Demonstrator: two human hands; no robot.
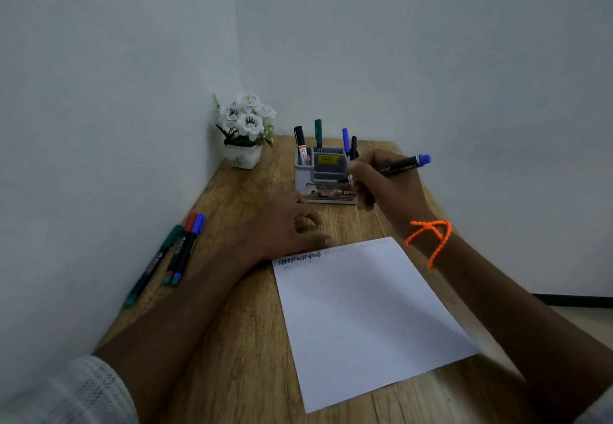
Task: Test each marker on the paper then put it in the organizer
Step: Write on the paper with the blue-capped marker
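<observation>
Gripping a marker (403, 164), right hand (384, 185) raised near organizer (323, 166)

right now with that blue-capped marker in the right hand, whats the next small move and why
Probably lower the blue-capped marker into the organizer. The right hand grips it capped beside the organizer, away from the paper, which already carries scribbles, so testing looks done.

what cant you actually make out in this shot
- Tip of the blue-capped marker: head view, hidden inside the right hand.
- Print on the organizer label: too small and blurred.
- Faint marks along the paper far edge: too pale to tell colours.
- Left hand fingertips: blurred, contact with the paper unclear.
</observation>
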